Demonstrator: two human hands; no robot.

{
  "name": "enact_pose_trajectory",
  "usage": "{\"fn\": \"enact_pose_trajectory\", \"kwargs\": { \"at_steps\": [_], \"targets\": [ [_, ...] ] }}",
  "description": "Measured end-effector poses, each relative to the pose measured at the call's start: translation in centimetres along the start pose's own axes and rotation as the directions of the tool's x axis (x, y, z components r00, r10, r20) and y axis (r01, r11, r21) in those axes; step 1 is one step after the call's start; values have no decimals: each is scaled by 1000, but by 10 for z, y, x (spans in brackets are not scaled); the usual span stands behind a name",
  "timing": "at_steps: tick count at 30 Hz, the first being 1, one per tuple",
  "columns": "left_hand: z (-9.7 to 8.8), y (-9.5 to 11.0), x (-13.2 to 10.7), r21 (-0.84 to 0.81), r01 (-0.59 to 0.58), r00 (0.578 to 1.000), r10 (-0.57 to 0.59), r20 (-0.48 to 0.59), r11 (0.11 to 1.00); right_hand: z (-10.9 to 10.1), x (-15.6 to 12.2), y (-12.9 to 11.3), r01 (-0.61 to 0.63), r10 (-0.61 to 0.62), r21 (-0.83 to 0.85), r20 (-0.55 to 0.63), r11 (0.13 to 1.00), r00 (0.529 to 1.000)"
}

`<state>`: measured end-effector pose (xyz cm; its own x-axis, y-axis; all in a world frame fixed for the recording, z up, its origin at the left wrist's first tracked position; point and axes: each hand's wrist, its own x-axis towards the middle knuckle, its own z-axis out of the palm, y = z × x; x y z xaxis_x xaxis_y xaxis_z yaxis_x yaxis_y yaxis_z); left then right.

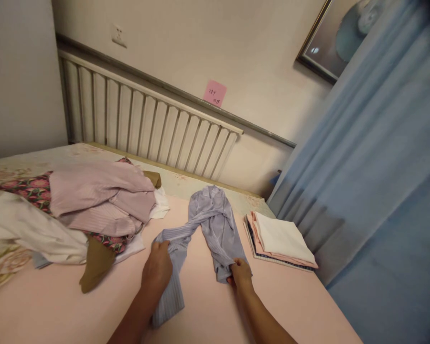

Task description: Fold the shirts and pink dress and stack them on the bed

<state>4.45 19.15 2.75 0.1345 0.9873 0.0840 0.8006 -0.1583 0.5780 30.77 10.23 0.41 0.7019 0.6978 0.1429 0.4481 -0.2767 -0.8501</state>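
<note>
A light blue-grey striped shirt (215, 217) lies partly spread on the pink bed sheet (200, 315), its collar end toward the wall. My left hand (157, 267) is closed on the fabric at the left side, where a sleeve-like strip hangs down past it toward me. On the right, my right hand (241, 274) pinches the lower edge of the same shirt. Between the two hands the cloth parts, and bare sheet shows through. Some of my fingertips are hidden by fabric and by the backs of my hands.
To the left is a loose heap of clothes (100, 196) in mauve, white, brown and floral. At the right sits a stack of folded clothes (284, 239), beside a blue curtain (365, 157). Behind the bed are a radiator (146, 119) and a wall with a pink note (215, 93).
</note>
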Motion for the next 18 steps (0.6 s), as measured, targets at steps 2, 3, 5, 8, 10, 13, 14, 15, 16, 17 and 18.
{"fn": "enact_pose_trajectory", "kwargs": {
  "at_steps": [2, 3, 5, 8, 10, 13, 14, 15, 16, 17, 18],
  "targets": [
    [0, -1, 0, 3, 7, 1000, -7, 4, 1000, -4, -5, -1, 46, -46, -54, 3, 998, 999],
    [0, -2, 0, 3, 4, 1000, -4, 10, 1000, -5, -7, -2, 115, -115, -96, 8, 989, 993],
    [1, -2, 0, 8, -7, 1000, 6, 24, 1000, -8, -14, -5, 325, -324, -204, 43, 923, 945],
    [0, -1, -2, 33, -18, 999, 17, 48, 999, -10, -27, -11, 598, -591, -360, 144, 716, 794],
    [-1, 0, -3, 63, -31, 998, 27, 56, 998, -9, -34, -16, 685, -665, -422, 223, 594, 713],
    [-1, 1, -4, 106, -43, 997, 35, 72, 993, -3, -41, -24, 751, -688, -430, 329, 501, 647],
    [-1, 0, -4, 111, -41, 996, 32, 81, 993, -1, -41, -28, 754, -680, -415, 343, 509, 648],
    [0, 0, -3, 107, -42, 996, 33, 86, 993, 1, -41, -33, 744, -665, -392, 343, 541, 664],
    [0, 0, -3, 93, -44, 996, 37, 82, 995, 4, -39, -39, 717, -637, -361, 331, 596, 696],
    [-1, -1, -1, 67, -47, 997, 43, 63, 997, 6, -36, -45, 670, -595, -319, 310, 670, 742],
    [-3, -1, 0, 33, -53, 998, 52, 23, 998, 8, -33, -54, 602, -538, -262, 281, 754, 795]
  ]
}}
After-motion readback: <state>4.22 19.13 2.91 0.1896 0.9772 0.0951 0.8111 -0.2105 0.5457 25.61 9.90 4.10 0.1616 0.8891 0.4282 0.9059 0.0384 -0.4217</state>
